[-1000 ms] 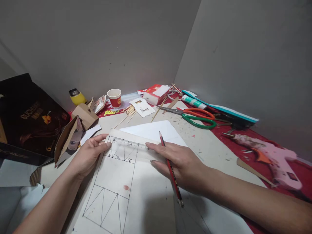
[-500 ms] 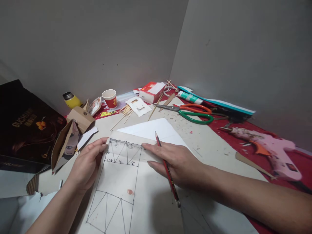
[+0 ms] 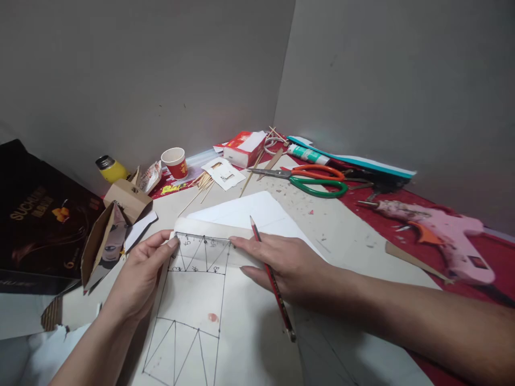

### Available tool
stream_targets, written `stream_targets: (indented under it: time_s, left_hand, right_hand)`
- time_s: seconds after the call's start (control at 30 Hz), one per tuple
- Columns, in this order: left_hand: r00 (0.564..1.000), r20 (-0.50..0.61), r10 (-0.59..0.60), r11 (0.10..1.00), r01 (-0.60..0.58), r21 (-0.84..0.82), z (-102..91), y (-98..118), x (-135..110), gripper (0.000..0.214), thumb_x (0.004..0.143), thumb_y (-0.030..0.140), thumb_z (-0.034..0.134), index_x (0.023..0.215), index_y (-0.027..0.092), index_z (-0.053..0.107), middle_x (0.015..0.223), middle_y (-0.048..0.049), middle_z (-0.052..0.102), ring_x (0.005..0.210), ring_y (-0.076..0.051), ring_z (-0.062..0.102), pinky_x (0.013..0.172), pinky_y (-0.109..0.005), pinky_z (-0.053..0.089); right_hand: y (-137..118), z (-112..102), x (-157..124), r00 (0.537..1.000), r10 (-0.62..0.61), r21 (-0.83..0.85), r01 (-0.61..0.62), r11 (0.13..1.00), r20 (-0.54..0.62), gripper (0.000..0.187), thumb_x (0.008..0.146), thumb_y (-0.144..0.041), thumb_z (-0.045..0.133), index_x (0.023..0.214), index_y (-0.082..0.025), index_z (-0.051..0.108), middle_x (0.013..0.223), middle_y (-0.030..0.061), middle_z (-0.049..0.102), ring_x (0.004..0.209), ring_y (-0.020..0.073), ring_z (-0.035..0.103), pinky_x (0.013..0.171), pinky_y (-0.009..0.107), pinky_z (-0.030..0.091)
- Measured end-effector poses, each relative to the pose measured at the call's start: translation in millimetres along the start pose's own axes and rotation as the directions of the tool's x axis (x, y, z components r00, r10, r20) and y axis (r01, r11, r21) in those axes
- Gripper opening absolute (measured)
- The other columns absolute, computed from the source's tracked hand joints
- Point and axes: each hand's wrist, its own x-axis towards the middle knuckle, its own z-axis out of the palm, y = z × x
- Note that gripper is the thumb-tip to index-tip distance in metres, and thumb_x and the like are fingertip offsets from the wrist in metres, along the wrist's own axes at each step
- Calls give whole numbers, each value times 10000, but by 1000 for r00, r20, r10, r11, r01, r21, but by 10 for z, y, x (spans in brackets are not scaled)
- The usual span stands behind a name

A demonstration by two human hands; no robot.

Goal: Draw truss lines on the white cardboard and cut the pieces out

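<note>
A clear ruler (image 3: 203, 252) lies across the top of a white sheet (image 3: 193, 311) with drawn black lines and triangles. My left hand (image 3: 140, 276) pinches the ruler's left end with thumb and fingers. My right hand (image 3: 281, 262) rests flat on the ruler's right end, fingers stretched out, with a red and black pencil (image 3: 271, 279) held between its fingers, tip pointing away from me. A small red spot marks the sheet below the ruler.
Orange and green scissors (image 3: 317, 179), a pink glue gun (image 3: 438, 230), a glue tube (image 3: 308, 155), a red box (image 3: 243, 147), a paper cup (image 3: 175, 162), wooden sticks (image 3: 207, 185), a yellow bottle (image 3: 108, 167), cardboard pieces (image 3: 120, 214) and a dark box (image 3: 36, 220) ring the sheet. Grey walls stand behind.
The view has drifted, so everything sits slightly further left. Both hands stay on the ruler, which has shifted a little over the drawn triangles.
</note>
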Motion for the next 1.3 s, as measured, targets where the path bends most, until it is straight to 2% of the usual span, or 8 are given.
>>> stream_targets:
  time_s: [0.2, 0.47, 0.73, 0.9, 1.17, 1.3]
  left_hand:
    - [1000, -4, -4, 1000, 4, 11, -3, 18, -9, 240, 686, 253, 892, 870, 214, 743, 679, 25, 731, 558, -88, 636, 613, -154, 530]
    - [1000, -22, -14, 999, 15, 44, -12, 53, -13, 257, 692, 267, 892, 883, 211, 729, 678, 27, 731, 553, -81, 645, 585, -134, 525]
    - [999, -42, 8, 998, -6, 67, -5, 69, -43, 303, 654, 274, 914, 887, 213, 731, 674, 24, 734, 566, -100, 661, 593, -160, 524]
    - [999, -45, 13, 997, -9, 78, -30, 65, -47, 291, 678, 276, 898, 910, 223, 730, 700, 21, 747, 557, -103, 657, 621, -182, 532]
    - [999, -50, 8, 995, -4, 95, -24, 72, -37, 322, 654, 290, 914, 908, 230, 724, 679, 33, 734, 559, -94, 655, 613, -165, 523]
    - [998, -70, 2, 992, 7, 123, -16, 70, -36, 346, 632, 304, 922, 901, 223, 719, 688, 27, 734, 569, -100, 659, 616, -169, 533]
  right_hand:
    - [2, 8, -1, 1000, -19, 7, 19, 1000, -14, 430, 933, -241, 617, 1336, -92, 608, 1072, 160, 728, 913, 283, 715, 710, 375, 599]
    - [-12, -39, 12, 1000, -18, -7, 18, 1000, 1, 424, 938, -246, 611, 1339, -109, 613, 1178, 170, 716, 1008, 288, 704, 795, 399, 604]
    - [5, -30, 7, 999, -36, -27, 35, 999, -25, 409, 942, -218, 579, 1336, -115, 609, 1134, 169, 723, 971, 278, 706, 745, 388, 611]
    - [5, -22, 5, 997, -55, -38, 53, 998, -54, 407, 926, -188, 584, 1320, -91, 618, 1095, 164, 728, 949, 287, 711, 725, 391, 613]
    - [11, -19, -8, 1000, -5, -58, 4, 998, -6, 449, 916, -211, 607, 1361, -155, 596, 1088, 141, 726, 942, 263, 706, 700, 351, 598]
    - [13, -14, 2, 1000, -22, -47, 22, 999, 10, 440, 919, -208, 607, 1352, -133, 599, 1122, 159, 723, 983, 268, 700, 736, 361, 597]
